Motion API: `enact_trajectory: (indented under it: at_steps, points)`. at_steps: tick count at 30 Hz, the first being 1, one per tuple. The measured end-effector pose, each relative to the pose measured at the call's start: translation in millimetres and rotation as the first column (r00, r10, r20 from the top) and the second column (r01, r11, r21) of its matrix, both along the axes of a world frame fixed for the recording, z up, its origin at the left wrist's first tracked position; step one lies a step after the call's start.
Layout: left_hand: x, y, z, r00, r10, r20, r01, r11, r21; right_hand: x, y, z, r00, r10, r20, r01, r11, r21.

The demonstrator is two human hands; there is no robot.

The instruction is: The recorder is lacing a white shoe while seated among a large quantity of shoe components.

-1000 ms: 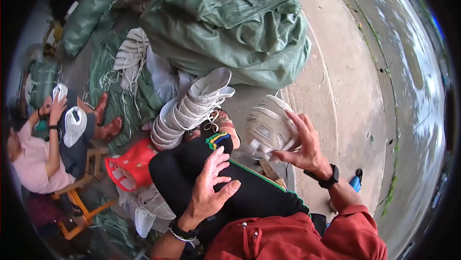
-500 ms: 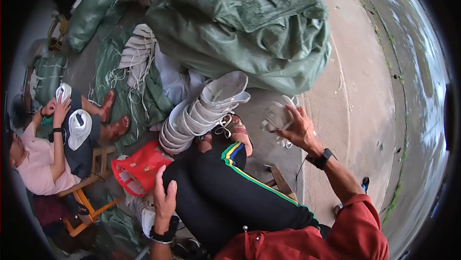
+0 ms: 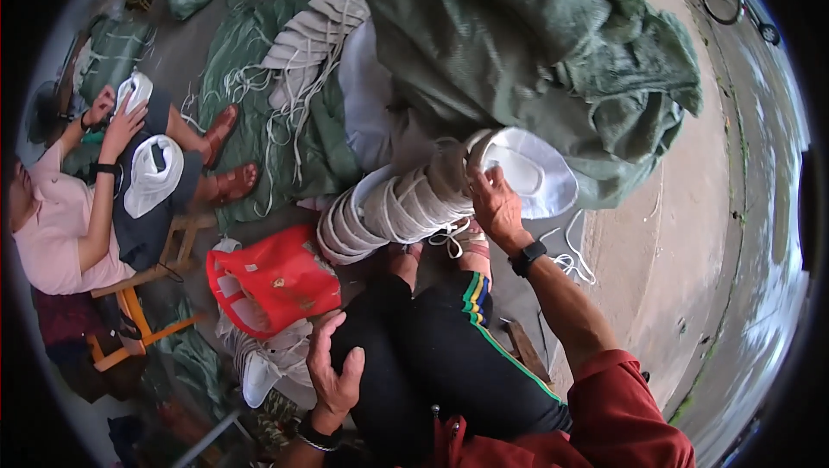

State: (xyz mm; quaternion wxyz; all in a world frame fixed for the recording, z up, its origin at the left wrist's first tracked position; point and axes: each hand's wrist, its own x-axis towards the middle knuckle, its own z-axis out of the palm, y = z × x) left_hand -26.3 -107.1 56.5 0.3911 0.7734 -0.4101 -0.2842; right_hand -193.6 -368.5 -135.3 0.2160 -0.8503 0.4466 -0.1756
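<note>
In the head view, we saw our right hand (image 3: 499, 209) with its fingers closed on the rim of a white cap (image 3: 548, 179), at the upper end of a leaning stack (image 3: 389, 213) of pale caps. The cap's hollow faced up toward us, and the big green sack (image 3: 518, 79) lay just beyond it.

Our left hand (image 3: 337, 373) was empty and open, thumb apart from the fingers, beside the black trousers (image 3: 414, 382) and near the red bag (image 3: 281, 282). White pieces (image 3: 281, 360) lay partly under that bag.

The stack stood on the floor before our feet, its lower end near the bag. To its right we saw a loose white cord (image 3: 574, 256) on the floor. Farther up, a row of caps (image 3: 315, 36) with trailing strings lay on a green sheet (image 3: 242, 53).

On the left, a co-worker (image 3: 65, 235) in pink sat with one cap in hand and another on the lap.
</note>
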Motion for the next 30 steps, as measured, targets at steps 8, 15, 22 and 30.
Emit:
enact_trajectory:
  at_steps: [8, 15, 22, 30]
  points:
    - [19, 7, -3, 0.997, 0.051, -0.063, -0.051, 0.999, 0.004, -8, 0, -32, 0.981, -0.101, 0.167, 0.063, 0.974, 0.217]
    - [27, 12, -3, 0.996, 0.055, -0.065, -0.055, 0.998, -0.010, -6, -4, -85, 0.995, -0.089, 0.039, 0.074, 0.952, 0.295]
    - [30, 11, -3, 0.997, 0.068, -0.043, -0.070, 0.997, -0.041, 7, -4, -98, 1.000, 0.022, -0.023, -0.010, 0.907, 0.421]
    - [23, 13, -8, 0.996, 0.082, -0.034, -0.084, 0.995, -0.062, -10, -11, -90, 0.995, 0.056, 0.082, -0.089, 0.869, 0.487]
